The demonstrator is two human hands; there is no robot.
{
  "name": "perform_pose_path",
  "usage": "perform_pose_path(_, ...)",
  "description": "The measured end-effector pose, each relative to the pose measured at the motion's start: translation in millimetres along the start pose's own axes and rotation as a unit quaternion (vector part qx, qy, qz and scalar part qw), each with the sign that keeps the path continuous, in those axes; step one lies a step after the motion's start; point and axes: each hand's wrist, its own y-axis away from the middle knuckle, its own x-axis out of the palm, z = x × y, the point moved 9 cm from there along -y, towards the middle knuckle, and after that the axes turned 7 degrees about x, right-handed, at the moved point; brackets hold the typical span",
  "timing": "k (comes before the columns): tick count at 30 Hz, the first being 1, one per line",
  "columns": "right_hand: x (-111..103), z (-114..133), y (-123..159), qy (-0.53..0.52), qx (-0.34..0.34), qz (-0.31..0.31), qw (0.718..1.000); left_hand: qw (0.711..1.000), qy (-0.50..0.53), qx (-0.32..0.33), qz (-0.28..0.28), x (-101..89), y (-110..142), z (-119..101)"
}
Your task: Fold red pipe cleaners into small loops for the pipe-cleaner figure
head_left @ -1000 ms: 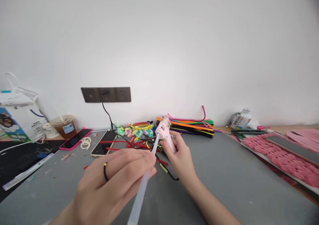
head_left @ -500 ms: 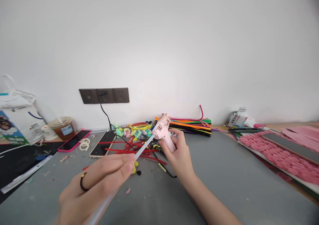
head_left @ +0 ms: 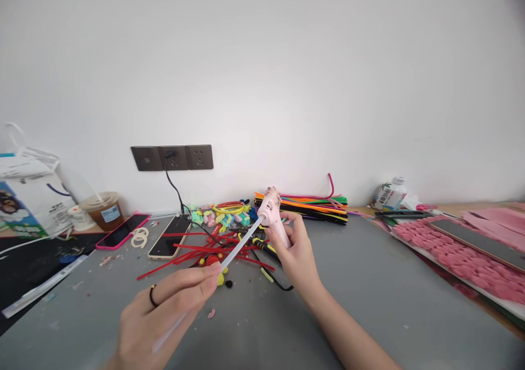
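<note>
A pink hot glue gun (head_left: 270, 212) is held up over the table by my right hand (head_left: 298, 252), whose fingers wrap round its handle. Its nozzle end, stained brown, points away toward the wall. Between thumb and fingers, my left hand (head_left: 174, 307) pinches a long translucent glue stick (head_left: 238, 252). The far end of the stick meets the back opening of the gun; how deep it sits inside I cannot see. Behind and below the hands lie red pipe cleaners (head_left: 184, 255), small yellow pieces and a black-and-yellow tool (head_left: 262, 244).
A bundle of coloured pipe cleaners (head_left: 320, 209) lies by the wall. To the left are two phones (head_left: 123, 232), a cup of brown drink (head_left: 102, 210) and a carton (head_left: 33, 195). A pink braided piece (head_left: 463, 258) lies right. A cord hangs from the wall socket (head_left: 172, 157).
My left hand first slid back toward me along the glue stick, then moved slightly forward and right. The glue gun turned a little; my right hand kept its grip.
</note>
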Motion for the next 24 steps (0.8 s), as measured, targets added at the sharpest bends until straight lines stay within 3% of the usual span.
perform_pose_path(5,-3.9,5.5,2.4,0.039,-0.025,-0.031,0.998,0.999,-0.037,-0.017,0.015,-2.4,8.5,-2.5)
perform_pose_path(9,-7.3,6.2,3.5,0.047,-0.035,-0.049,0.997,0.997,-0.013,-0.007,0.069,5.8,11.7,-6.9)
perform_pose_path(18,0.0,5.5,0.6,0.039,-0.036,-0.001,0.999,0.992,-0.003,0.022,0.121,12.5,14.9,-0.2)
perform_pose_path(24,-3.0,9.8,3.2,0.074,-0.055,-0.016,0.996,0.996,0.016,0.014,0.083,9.0,-3.6,-0.5)
